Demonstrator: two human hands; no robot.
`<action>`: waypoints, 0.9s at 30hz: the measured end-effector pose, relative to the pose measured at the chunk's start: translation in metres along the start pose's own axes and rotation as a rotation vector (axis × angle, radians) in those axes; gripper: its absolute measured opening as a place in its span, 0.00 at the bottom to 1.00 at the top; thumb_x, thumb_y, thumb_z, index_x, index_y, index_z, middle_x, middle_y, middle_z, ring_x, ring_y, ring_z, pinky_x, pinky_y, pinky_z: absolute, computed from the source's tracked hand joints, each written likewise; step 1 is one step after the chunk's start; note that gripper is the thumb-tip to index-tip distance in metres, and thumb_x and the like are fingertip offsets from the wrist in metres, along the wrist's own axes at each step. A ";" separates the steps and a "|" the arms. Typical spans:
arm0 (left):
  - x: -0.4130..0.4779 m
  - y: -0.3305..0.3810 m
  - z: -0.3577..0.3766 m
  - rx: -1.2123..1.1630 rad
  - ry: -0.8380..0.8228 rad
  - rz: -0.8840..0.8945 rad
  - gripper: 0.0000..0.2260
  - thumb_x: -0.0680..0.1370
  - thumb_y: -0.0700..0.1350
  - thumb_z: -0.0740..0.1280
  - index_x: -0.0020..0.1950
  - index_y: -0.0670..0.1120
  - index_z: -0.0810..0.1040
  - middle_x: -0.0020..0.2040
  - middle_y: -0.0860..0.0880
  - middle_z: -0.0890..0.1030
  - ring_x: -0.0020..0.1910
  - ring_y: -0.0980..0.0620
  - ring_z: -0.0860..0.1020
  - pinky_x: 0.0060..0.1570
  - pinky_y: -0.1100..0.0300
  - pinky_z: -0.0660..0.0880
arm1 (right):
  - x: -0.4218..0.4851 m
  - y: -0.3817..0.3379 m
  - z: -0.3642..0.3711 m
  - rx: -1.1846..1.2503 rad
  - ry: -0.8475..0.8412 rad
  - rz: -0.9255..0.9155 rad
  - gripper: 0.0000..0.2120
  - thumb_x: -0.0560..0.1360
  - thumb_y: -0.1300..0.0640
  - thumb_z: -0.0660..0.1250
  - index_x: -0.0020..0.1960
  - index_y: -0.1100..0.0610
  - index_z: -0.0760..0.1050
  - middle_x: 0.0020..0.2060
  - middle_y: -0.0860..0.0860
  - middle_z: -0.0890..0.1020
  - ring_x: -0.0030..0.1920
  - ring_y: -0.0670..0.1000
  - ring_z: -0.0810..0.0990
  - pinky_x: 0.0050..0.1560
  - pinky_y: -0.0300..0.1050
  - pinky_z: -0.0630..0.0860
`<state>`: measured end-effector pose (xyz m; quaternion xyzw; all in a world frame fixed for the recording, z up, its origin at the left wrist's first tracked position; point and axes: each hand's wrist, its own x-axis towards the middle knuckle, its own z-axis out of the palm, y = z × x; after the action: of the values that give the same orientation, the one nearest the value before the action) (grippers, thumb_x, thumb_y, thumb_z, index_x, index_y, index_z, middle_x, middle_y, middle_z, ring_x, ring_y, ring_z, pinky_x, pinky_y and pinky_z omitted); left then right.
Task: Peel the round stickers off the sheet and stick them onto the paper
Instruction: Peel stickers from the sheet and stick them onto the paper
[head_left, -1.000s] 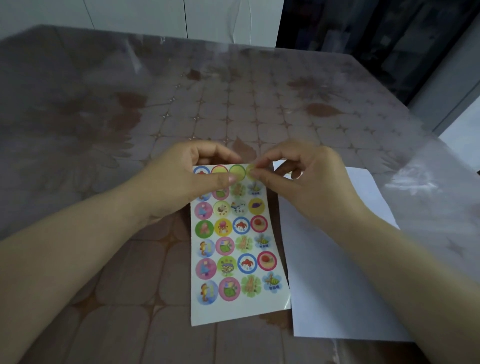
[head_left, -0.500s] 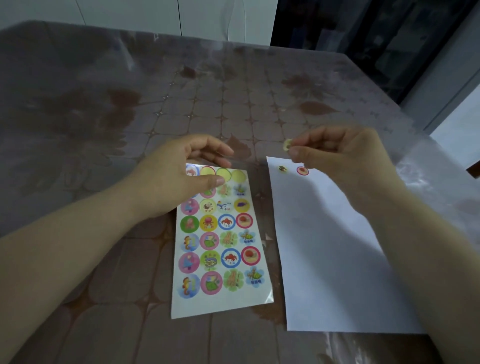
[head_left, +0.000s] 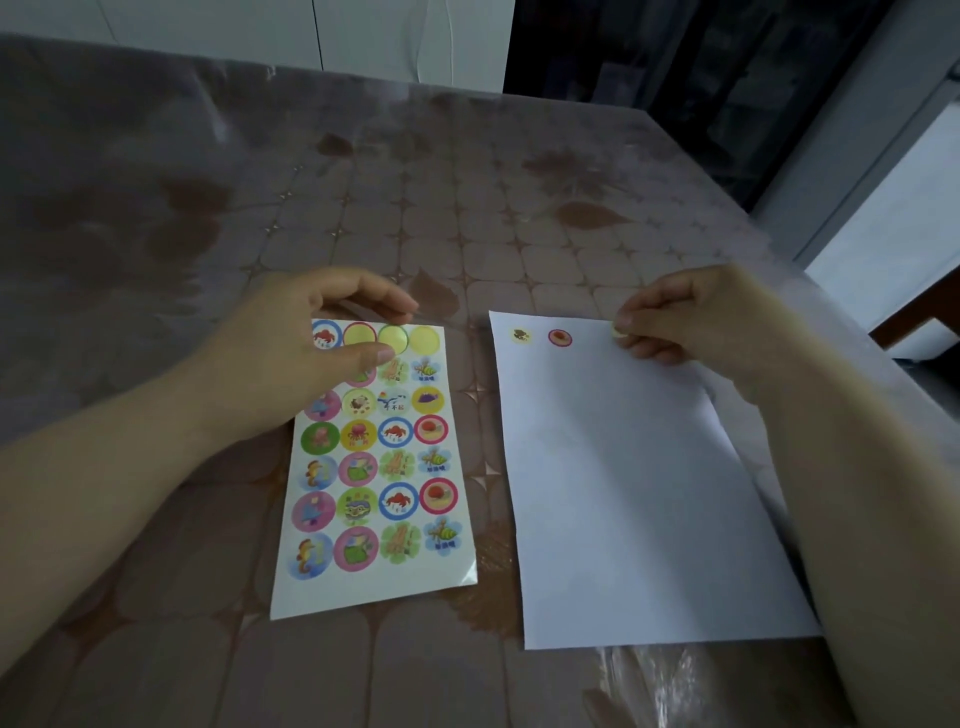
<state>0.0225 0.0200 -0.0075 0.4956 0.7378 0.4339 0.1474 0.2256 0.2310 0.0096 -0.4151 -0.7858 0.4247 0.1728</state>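
Observation:
The sticker sheet (head_left: 379, 473) lies flat on the table, left of centre, with several colourful round stickers and three bare yellow circles in its top row. My left hand (head_left: 306, 353) rests over its top left corner, thumb on the sheet, fingers relaxed above it. To the right lies the white paper (head_left: 639, 499), with two stickers (head_left: 540, 336) stuck near its top left corner. My right hand (head_left: 691, 317) pinches a small round sticker (head_left: 618, 331) between thumb and fingers, at the paper's top edge, right of the two stuck ones.
The table (head_left: 467, 208) has a brown tile-pattern cloth under a clear glossy cover. Its right edge runs close beside the paper. White cabinet doors (head_left: 311, 31) stand beyond the far edge, with a dark opening (head_left: 675, 62) at the back right.
My right hand peeled a sticker off the sheet's top row and carried it right, down to the paper's top edge. My left hand stayed on the sheet, which settled flat.

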 end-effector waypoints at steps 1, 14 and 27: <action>0.000 0.000 0.000 -0.010 0.003 -0.002 0.14 0.71 0.38 0.72 0.46 0.57 0.78 0.43 0.62 0.82 0.42 0.69 0.79 0.32 0.77 0.71 | 0.000 -0.001 0.001 0.007 0.002 0.005 0.03 0.70 0.60 0.71 0.38 0.56 0.80 0.28 0.48 0.83 0.27 0.41 0.79 0.30 0.29 0.75; -0.001 -0.001 0.000 0.002 -0.011 -0.019 0.13 0.71 0.39 0.71 0.45 0.58 0.77 0.45 0.62 0.79 0.40 0.72 0.78 0.30 0.76 0.72 | -0.003 -0.005 0.007 -0.129 -0.001 0.031 0.06 0.65 0.52 0.76 0.41 0.50 0.83 0.36 0.45 0.83 0.35 0.43 0.77 0.38 0.34 0.71; -0.001 -0.001 -0.001 -0.113 -0.026 -0.006 0.14 0.72 0.38 0.70 0.45 0.58 0.77 0.40 0.64 0.82 0.40 0.68 0.80 0.30 0.75 0.73 | 0.007 0.000 0.012 -0.200 0.110 0.025 0.17 0.63 0.54 0.78 0.48 0.54 0.75 0.35 0.45 0.71 0.33 0.43 0.71 0.29 0.34 0.66</action>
<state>0.0223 0.0185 -0.0079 0.4897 0.7118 0.4679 0.1858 0.2138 0.2299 0.0021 -0.4628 -0.8084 0.3227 0.1680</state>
